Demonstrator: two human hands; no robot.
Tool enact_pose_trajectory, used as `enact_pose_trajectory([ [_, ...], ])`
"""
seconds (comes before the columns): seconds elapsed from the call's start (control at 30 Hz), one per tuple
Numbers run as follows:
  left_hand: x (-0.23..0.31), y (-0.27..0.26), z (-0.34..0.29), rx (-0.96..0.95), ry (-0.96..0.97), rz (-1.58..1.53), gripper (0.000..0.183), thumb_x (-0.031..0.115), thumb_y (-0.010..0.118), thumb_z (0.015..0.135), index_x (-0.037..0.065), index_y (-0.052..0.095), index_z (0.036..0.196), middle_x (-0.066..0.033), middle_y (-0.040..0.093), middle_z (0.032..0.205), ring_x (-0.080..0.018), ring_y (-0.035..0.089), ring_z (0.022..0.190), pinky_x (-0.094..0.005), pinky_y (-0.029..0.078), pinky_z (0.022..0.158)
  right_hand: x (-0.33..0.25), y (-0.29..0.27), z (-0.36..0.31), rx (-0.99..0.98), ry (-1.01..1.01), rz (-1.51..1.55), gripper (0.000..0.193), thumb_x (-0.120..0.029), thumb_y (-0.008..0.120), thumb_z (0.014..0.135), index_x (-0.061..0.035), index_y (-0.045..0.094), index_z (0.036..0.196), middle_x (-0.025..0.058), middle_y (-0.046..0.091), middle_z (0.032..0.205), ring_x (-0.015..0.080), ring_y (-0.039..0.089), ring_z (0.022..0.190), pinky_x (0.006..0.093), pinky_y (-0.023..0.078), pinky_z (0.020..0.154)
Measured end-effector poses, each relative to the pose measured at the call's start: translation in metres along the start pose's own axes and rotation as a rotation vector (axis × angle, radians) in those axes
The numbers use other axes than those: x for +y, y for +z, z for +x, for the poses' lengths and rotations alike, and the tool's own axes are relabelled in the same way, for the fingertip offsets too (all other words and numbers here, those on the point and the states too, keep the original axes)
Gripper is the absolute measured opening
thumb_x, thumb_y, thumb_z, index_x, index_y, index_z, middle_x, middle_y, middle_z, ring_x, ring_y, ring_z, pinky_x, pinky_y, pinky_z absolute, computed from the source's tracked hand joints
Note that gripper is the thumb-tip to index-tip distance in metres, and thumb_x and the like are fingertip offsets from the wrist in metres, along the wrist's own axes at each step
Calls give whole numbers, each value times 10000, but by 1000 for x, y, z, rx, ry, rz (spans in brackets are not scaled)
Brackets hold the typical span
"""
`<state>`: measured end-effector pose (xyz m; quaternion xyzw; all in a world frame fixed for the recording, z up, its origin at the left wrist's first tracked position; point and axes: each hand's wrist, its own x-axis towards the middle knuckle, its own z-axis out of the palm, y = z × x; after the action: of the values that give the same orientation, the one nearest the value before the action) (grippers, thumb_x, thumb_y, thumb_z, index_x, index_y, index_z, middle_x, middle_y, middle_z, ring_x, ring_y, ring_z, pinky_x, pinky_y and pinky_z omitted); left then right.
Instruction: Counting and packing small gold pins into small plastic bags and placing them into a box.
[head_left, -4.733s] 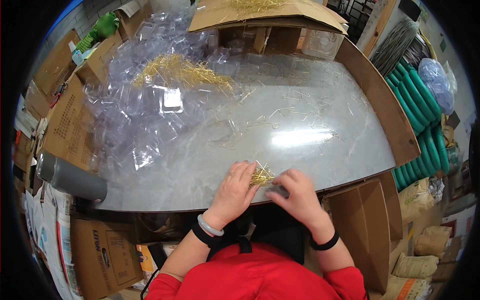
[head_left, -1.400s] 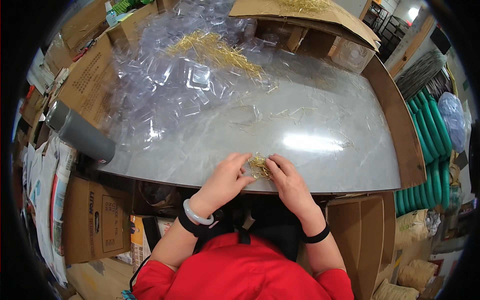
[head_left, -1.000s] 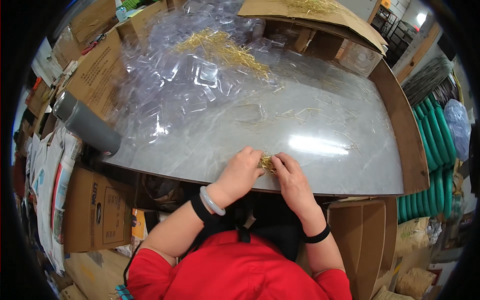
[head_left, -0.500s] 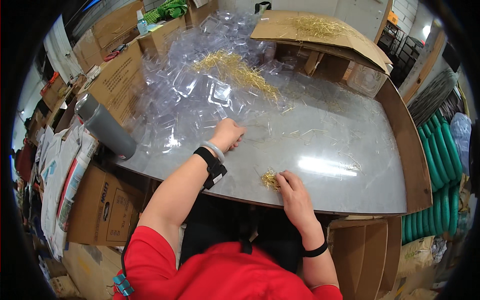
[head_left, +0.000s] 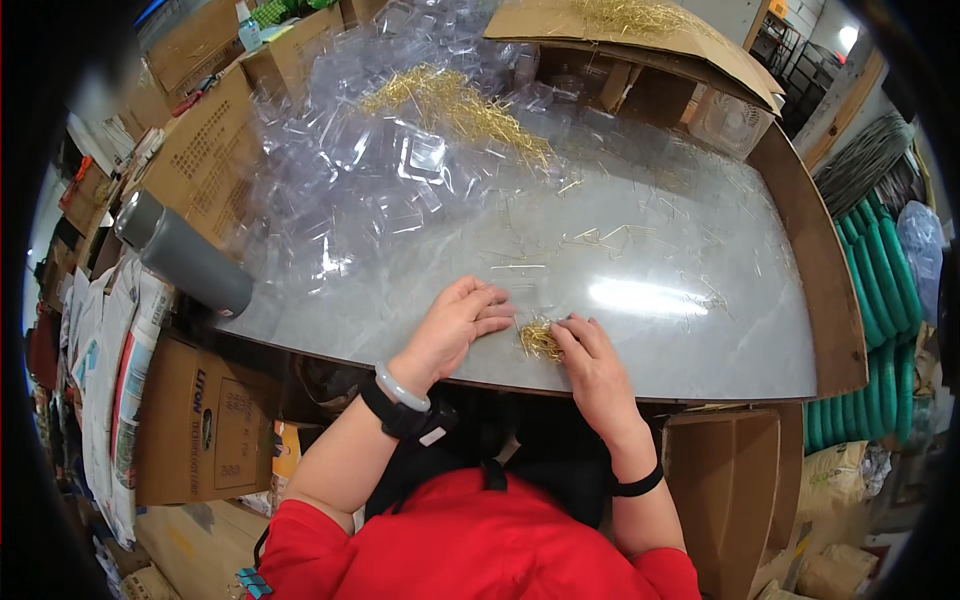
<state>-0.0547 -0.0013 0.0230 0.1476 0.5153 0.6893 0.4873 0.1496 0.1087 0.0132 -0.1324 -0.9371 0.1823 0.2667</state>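
A small tangled heap of gold wire pieces (head_left: pixel 540 341) lies near the front edge of the grey tabletop (head_left: pixel 720 355). My right hand (head_left: pixel 597 372) rests on the table at the heap's right side, its thumb and forefinger closed against the wires. Just left of the heap is my left hand (head_left: pixel 455 330), fingers pointing right. A small see-through plastic piece (head_left: pixel 523 294) shows faintly at its fingertips and seems pinched there. Beyond, a large pile of clear plastic packaging (head_left: pixel 340 185) carries a bigger heap of gold wire (head_left: pixel 455 105).
Loose wire pieces (head_left: pixel 610 238) are scattered mid-table. A grey bottle (head_left: pixel 190 260) leans at the left edge. A cardboard-topped box (head_left: pixel 640 60) with more wire stands at the back. A brown board (head_left: pixel 805 250) walls the right side, with green coils (head_left: pixel 880 270) beyond.
My left hand has come back from the plastic pile toward the near wire heap. My right hand has stayed beside that heap. The view has tilted slightly.
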Motion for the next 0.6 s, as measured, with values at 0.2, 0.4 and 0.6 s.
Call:
enact_pose_trajectory([
  [0.2, 3, 0, -5, -115, -134, 9, 162, 168, 494, 1056, 6, 481, 1048, -246, 597, 1213, -352, 628, 1143, -463, 550, 965, -1, 2, -1, -2, 39, -4, 346, 14, 603, 886, -23, 599, 1230, 160, 602, 1197, 371, 582, 1204, 475, 454, 1078],
  [0.4, -9, -7, -57, -6, 73, -57, 129, 132, 501, 1046, 15, 497, 992, -232, 610, 1225, -341, 630, 1138, -457, 555, 952, -3, 0, -1, 8, 77, 37, 364, 36, 614, 867, -15, 599, 1227, 164, 603, 1190, 380, 579, 1204, 474, 460, 1070],
  [0.6, -21, -51, -124, -243, -382, 60, 115, 80, 520, 1035, 7, 518, 946, -246, 639, 1194, -331, 675, 1105, -450, 591, 915, 0, 0, -1, -21, 25, 60, 374, 62, 597, 865, -11, 594, 1232, 159, 596, 1206, 379, 566, 1231, 492, 437, 1100],
])
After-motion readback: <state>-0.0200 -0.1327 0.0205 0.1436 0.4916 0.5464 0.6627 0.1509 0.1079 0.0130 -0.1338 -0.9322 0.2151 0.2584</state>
